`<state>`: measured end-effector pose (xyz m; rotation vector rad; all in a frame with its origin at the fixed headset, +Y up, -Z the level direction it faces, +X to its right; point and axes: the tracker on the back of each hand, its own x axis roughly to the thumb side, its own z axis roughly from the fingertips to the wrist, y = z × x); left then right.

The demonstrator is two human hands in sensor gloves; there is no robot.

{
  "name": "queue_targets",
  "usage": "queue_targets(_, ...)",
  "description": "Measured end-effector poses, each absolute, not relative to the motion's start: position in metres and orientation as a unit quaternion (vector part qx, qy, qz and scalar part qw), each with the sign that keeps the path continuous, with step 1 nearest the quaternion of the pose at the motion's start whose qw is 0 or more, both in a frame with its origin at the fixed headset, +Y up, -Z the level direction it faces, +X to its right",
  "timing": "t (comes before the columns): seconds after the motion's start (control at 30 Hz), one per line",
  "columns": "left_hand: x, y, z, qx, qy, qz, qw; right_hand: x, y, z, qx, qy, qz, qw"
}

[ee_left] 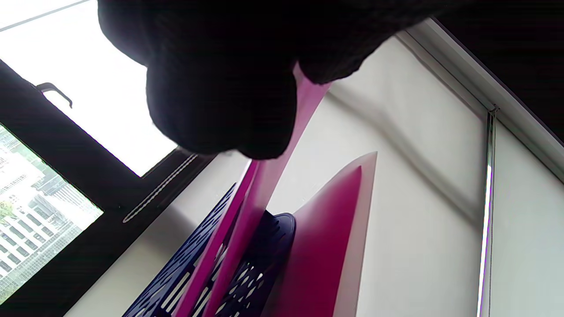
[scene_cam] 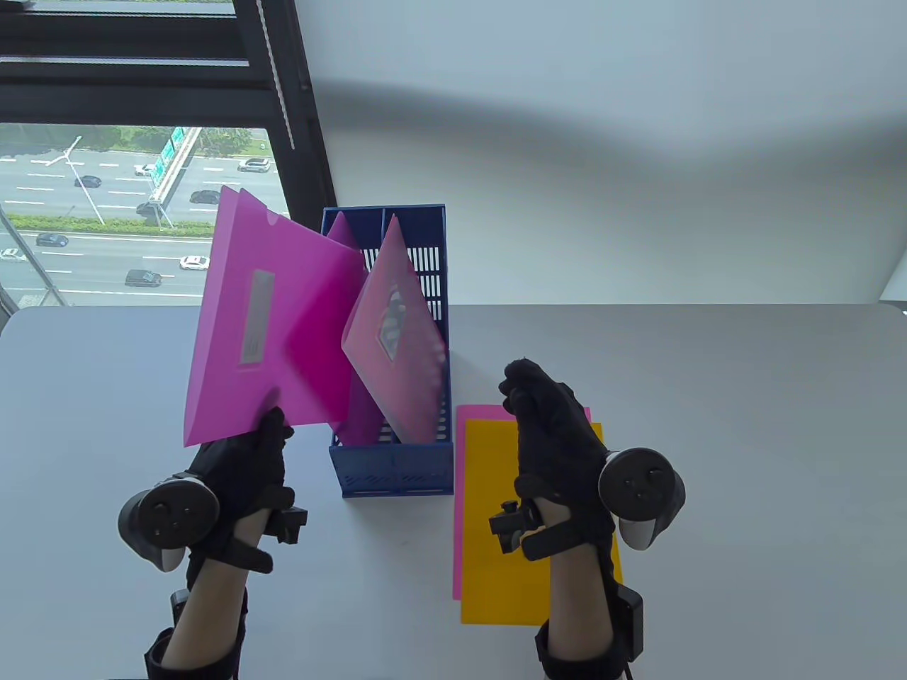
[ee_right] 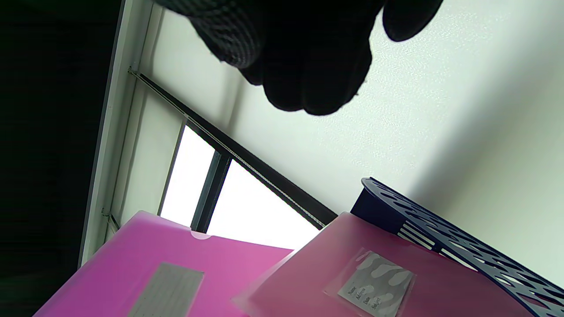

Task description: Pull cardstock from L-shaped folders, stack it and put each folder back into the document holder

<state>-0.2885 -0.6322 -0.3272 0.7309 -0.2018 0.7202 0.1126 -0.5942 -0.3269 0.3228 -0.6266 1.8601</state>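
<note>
One magenta folder (scene_cam: 273, 312) is pinched at its corner by the left hand (scene_cam: 241, 460) beside the blue document holder (scene_cam: 397, 460); the right hand (scene_cam: 560, 439) hovers, fingers loosely curled, grasping nothing, over the stacked cardstock (scene_cam: 496, 552).

The right hand (scene_cam: 560, 453) covers part of the yellow cardstock (scene_cam: 496, 524); folder labels (scene_cam: 256, 317) are unreadable.

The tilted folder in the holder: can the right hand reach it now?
Probably yes. The right hand holds nothing, and the folder leans out of the holder just beside it, with nothing between.
</note>
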Motion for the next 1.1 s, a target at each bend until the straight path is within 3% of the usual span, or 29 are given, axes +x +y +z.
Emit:
queue_targets(0.37,-0.281,-0.671,-0.35,0.294,-0.073,0.328,0.895,0.108,-0.596,-0.329,0.142,-0.249,0.791,0.541)
queue_targets(0.73,-0.29,-0.673,-0.353,0.28,-0.066,0.349,0.892,0.092,-0.601,-0.335,0.146,-0.223,0.819,0.509)
queue_targets(0.87,-0.296,-0.673,-0.355,0.271,-0.063,0.355,0.892,0.077,-0.602,-0.335,0.13,-0.226,0.851,0.457)
queue_targets(1.1,-0.3,-0.673,-0.355,0.268,-0.059,0.359,0.892,0.012,-0.623,-0.341,0.079,-0.209,0.915,0.336)
